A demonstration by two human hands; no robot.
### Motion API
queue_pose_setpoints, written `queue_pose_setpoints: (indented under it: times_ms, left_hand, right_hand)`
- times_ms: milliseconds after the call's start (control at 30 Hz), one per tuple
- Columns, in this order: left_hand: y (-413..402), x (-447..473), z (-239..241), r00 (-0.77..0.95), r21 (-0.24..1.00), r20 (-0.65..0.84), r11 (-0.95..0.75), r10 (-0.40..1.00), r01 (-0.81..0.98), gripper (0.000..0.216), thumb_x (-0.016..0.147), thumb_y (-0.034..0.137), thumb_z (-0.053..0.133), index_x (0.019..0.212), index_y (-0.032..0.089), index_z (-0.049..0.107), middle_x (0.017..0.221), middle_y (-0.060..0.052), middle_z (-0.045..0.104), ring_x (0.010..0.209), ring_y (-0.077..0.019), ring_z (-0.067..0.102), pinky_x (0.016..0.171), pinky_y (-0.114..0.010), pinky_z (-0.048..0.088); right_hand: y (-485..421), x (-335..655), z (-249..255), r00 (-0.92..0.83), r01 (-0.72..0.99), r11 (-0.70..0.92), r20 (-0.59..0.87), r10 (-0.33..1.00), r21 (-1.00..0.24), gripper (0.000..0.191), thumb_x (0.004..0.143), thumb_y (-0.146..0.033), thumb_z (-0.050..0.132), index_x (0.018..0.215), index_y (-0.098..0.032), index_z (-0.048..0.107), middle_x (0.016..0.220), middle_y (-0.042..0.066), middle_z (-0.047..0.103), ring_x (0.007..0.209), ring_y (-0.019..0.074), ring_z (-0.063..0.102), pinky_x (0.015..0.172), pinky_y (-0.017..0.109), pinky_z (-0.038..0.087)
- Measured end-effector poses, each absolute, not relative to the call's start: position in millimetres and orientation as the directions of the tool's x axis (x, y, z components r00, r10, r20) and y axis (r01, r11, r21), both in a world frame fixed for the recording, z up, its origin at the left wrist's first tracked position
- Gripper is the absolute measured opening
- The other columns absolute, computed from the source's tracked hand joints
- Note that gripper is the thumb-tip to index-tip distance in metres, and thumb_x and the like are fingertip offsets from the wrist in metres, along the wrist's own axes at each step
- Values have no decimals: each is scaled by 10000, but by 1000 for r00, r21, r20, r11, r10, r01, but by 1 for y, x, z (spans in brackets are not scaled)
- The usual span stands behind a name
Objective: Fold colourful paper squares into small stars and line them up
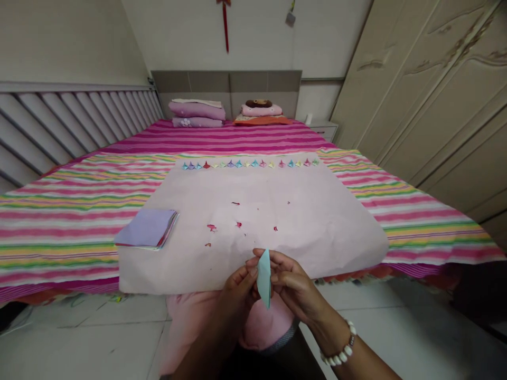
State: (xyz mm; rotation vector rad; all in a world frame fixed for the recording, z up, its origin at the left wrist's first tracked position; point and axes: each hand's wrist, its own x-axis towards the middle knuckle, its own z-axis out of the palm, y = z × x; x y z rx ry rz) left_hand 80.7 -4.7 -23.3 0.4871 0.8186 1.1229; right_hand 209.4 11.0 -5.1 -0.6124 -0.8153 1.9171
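Note:
A small folded piece of light blue paper [263, 282] is held upright in front of me, over the near edge of the sheet. My left hand [241, 285] pinches its left side between thumb and fingers. From the right, my right hand [293, 282] grips the same paper, its fingers reaching around behind and the thumb near the folded edge. Part of the fingers of both hands is hidden behind the paper. Beyond them, a row of small folded paper shapes [238, 164] in several colours lines the far side of the sheet.
A pale pink sheet [301, 211] covers the near part of the striped bed [380, 195]. On its left lies a stack of coloured paper squares [146, 228]. Red holes or scraps [212, 228] dot the middle. Folded bedding [198, 112] sits at the headboard; a wardrobe [428, 105] stands right.

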Motion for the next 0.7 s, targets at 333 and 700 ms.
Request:
queue_pose_setpoints:
  times_ms: [333, 700]
  left_hand:
    - [-5, 79, -30, 184, 745, -317, 364, 930, -558, 287, 734, 396, 717, 798, 125, 649, 609, 6, 549, 586, -101, 490, 577, -225, 358]
    - [-2, 69, -38, 85, 886, -273, 285, 958, -365, 311, 701, 453, 717, 663, 160, 619, 574, 10, 538, 574, -127, 485, 576, -246, 369]
  right_hand:
    - [12, 210, -6, -435, -550, -325, -68, 898, -769, 526, 588, -47, 542, 1085, -181, 656, 1017, 81, 714, 688, 177, 641, 598, 297, 477]
    - [14, 209, -5, -324, -462, -270, -122, 938, -845, 505, 590, -51, 517, 1037, -200, 696, 962, 51, 726, 656, 144, 604, 522, 229, 403]
